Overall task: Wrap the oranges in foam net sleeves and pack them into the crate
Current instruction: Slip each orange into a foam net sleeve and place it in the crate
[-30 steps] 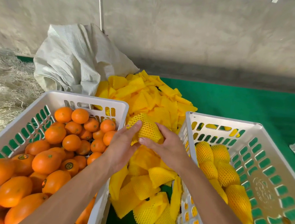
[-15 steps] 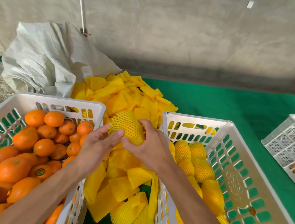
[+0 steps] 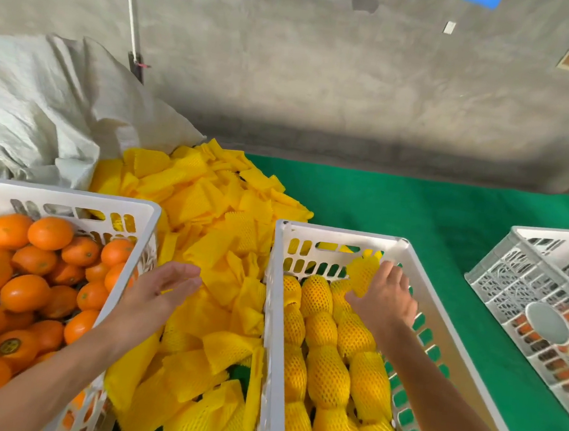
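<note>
text: none legible | orange (image 3: 10,346): round sticker; print too small to read

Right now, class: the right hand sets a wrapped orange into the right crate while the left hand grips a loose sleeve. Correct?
Not quite. In the head view the left hand is open and holds nothing; the right hand does set the wrapped orange into the right crate.

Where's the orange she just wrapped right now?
The wrapped orange is in the right hand, inside the right crate near its far wall, just beyond the rows of wrapped oranges.
</note>
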The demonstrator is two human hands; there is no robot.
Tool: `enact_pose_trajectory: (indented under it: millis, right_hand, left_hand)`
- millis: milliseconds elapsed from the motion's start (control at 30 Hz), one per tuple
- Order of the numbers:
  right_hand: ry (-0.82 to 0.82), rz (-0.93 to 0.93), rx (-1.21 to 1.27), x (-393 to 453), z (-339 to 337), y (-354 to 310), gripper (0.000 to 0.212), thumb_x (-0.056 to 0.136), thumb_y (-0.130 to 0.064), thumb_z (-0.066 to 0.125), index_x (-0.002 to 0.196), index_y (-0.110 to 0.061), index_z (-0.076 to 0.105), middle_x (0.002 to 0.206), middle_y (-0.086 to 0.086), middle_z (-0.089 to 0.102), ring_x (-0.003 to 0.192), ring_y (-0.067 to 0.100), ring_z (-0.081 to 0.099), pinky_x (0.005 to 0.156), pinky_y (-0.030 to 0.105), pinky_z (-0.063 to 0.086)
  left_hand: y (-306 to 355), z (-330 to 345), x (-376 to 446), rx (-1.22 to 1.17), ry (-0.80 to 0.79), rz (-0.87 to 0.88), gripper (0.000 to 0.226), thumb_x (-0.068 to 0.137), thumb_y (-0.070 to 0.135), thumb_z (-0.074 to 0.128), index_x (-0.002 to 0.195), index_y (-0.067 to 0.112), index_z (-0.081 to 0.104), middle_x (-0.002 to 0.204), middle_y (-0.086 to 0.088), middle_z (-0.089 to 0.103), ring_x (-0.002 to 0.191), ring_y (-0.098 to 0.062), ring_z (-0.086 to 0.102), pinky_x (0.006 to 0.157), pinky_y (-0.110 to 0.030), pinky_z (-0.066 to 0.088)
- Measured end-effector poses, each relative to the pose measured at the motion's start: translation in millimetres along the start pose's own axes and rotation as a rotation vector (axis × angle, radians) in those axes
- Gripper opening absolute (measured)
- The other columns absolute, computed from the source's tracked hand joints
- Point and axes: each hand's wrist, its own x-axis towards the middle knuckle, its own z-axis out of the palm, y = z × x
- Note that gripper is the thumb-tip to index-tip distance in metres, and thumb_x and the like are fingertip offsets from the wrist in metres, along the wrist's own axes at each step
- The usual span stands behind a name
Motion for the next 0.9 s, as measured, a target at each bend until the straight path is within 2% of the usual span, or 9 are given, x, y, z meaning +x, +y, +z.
enact_pose_trajectory:
  millis: [100,267,433,567,633,700,767,833,900]
  right_hand:
    - [-0.11,0.005,-0.032,0.9,19.9,13.0,0.091,0.086,-0.04,0.074,0.151,-0.006,0.019,0.152,0.022,0.034,0.127,0.035,0.054,0.085,0.04,0.059]
    - [-0.092,-0.015,-0.052,-5.8,30.6,-1.3,0.049,0.093,-0.008,0.061,0.136,-0.008,0.038,0.144,0.023,0.039,0.099,0.029,0.067,0.064,0.032,0.057]
    - [-0.064,0.018,-0.053,-7.9,36.9,-5.8,0.039,0.096,-0.007,0.059,0.132,-0.009,0.044,0.143,0.023,0.042,0.094,0.026,0.069,0.063,0.03,0.052]
    - [-0.023,-0.012,-0.112,-8.4,42.4,2.1,0.039,0.098,-0.017,0.056,0.133,-0.011,0.042,0.137,0.018,0.045,0.092,0.024,0.067,0.067,0.032,0.056]
    - [-0.03,-0.021,-0.148,-8.2,44.0,5.4,0.045,0.097,-0.022,0.058,0.137,-0.014,0.038,0.136,0.014,0.044,0.097,0.023,0.065,0.069,0.033,0.057]
    - [-0.048,-0.012,-0.184,-8.0,43.1,5.4,0.053,0.096,-0.022,0.06,0.142,-0.016,0.035,0.144,0.014,0.041,0.098,0.024,0.067,0.067,0.034,0.055]
    - [-0.067,-0.026,-0.22,-6.2,39.9,2.8,0.052,0.096,-0.022,0.06,0.142,-0.017,0.036,0.144,0.014,0.04,0.095,0.024,0.067,0.064,0.033,0.052]
    - [-0.109,-0.073,-0.247,0.3,34.0,2.4,0.047,0.095,-0.026,0.061,0.138,-0.019,0.043,0.135,0.012,0.043,0.084,0.019,0.062,0.061,0.031,0.048]
    - [-0.174,-0.115,-0.288,15.7,22.6,3.0,0.045,0.09,-0.039,0.068,0.13,-0.022,0.053,0.117,0.007,0.045,0.075,0.016,0.05,0.061,0.03,0.044]
  left_hand:
    - [-3.2,-3.1,3.7,0.068,-0.018,-0.042,0.017,0.1,0.025,0.062,0.113,0.021,0.073,0.117,0.01,0.071,0.113,-0.007,0.064,0.111,-0.048,0.047]
    - [-7.7,-7.3,4.7,0.167,-0.071,-0.055,0.022,0.092,0.046,0.063,0.104,0.036,0.078,0.112,0.015,0.074,0.107,-0.004,0.068,0.104,-0.048,0.052]
    - [-11.4,-9.5,5.4,0.221,-0.098,-0.053,0.022,0.09,0.054,0.063,0.103,0.043,0.077,0.109,0.003,0.074,0.108,-0.023,0.068,0.096,-0.056,0.054]
    - [-9.9,-7.5,3.1,0.255,-0.091,-0.032,0.021,0.091,0.053,0.061,0.101,0.042,0.076,0.09,0.001,0.07,0.094,-0.029,0.067,0.088,-0.055,0.055]
    - [-8.5,-7.4,0.8,0.259,-0.103,-0.031,0.023,0.09,0.053,0.06,0.1,0.04,0.077,0.089,0.005,0.07,0.088,-0.023,0.067,0.082,-0.05,0.054]
    - [-10.1,-5.7,0.2,0.264,-0.111,-0.019,0.022,0.091,0.048,0.062,0.099,0.034,0.077,0.092,0.016,0.071,0.087,-0.005,0.066,0.082,-0.038,0.049]
    - [-13.0,-5.5,2.8,0.297,-0.092,-0.006,0.014,0.097,0.038,0.065,0.101,0.03,0.076,0.104,0.02,0.072,0.098,0.002,0.065,0.084,-0.025,0.046]
    - [-13.8,-6.4,5.4,0.342,-0.097,0.002,0.012,0.1,0.032,0.064,0.104,0.028,0.074,0.113,0.018,0.071,0.106,0.003,0.063,0.086,-0.019,0.046]
    - [-14.6,-6.3,6.0,0.348,-0.116,-0.002,0.013,0.1,0.034,0.063,0.105,0.03,0.074,0.113,0.021,0.07,0.106,0.004,0.062,0.089,-0.024,0.048]
